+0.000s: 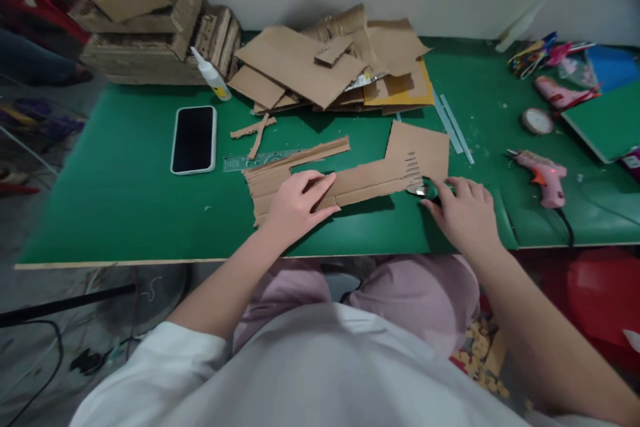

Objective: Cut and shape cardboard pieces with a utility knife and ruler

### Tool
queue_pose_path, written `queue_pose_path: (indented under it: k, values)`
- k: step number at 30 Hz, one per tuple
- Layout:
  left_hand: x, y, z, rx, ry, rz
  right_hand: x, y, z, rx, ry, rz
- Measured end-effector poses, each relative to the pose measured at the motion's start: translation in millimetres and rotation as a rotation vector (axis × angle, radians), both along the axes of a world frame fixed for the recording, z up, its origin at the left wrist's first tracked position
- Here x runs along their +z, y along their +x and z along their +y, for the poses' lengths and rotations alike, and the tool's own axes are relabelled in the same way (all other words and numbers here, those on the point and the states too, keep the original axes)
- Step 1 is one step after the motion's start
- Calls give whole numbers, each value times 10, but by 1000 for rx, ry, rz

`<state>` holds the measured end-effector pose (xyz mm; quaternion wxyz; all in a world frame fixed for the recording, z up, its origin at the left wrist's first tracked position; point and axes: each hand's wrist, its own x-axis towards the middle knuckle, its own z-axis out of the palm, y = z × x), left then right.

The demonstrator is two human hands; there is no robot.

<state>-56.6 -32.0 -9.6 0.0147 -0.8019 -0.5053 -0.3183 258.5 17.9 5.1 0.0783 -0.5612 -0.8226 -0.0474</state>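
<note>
A long cardboard strip (370, 181) lies on the green table (125, 213), near its front edge. My left hand (300, 205) rests on the strip's left part, thumb and fingers spread. In my right hand (463, 210) is a green cutter (431, 190), its metal end at the strip's right end. Short slits show in the cardboard just above that end. A squarish cardboard piece (433, 147) lies at the strip's right end, and a ridged piece (265, 190) lies beside my left hand.
A phone (194, 140) and white glue bottle (213, 77) are at left. Cardboard sheets (300, 60) are piled behind, with cardboard boxes (140, 47) back left. A clear ruler (250, 160) lies near two thin scraps (255, 132). At right are a pink glue gun (547, 177) and tape roll (537, 121).
</note>
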Motion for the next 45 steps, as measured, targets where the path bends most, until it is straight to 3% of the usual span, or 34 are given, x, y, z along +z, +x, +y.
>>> queue_pose_path:
  k: [2, 4, 6, 10, 19, 28, 32, 36, 45]
  values:
    - [33, 61, 15, 15, 32, -13, 12, -315, -86, -46, -134, 456]
    - [66, 124, 20, 16, 57, -35, -9, -667, -176, -63, -406, 1022]
    - [97, 181, 16, 4, 70, -65, -56, -981, -244, -72, -578, 1444]
    - [134, 246, -5, 9, 94, -102, -123, -1287, -298, -270, -597, 1800]
    - [109, 314, -26, 44, 76, -111, -78, -1252, -360, -366, -628, 1910]
    - [123, 234, 30, -47, -146, -93, -246, -1240, -345, -272, -736, 1943]
    - [143, 242, 20, -22, -177, -68, -283, -1251, -365, -232, -720, 1871]
    - [232, 246, -1, -21, -163, -14, -202, -1240, -393, -218, -671, 1809]
    - [482, 156, -32, -149, -198, 139, 80, -1210, -508, -148, -668, 1695]
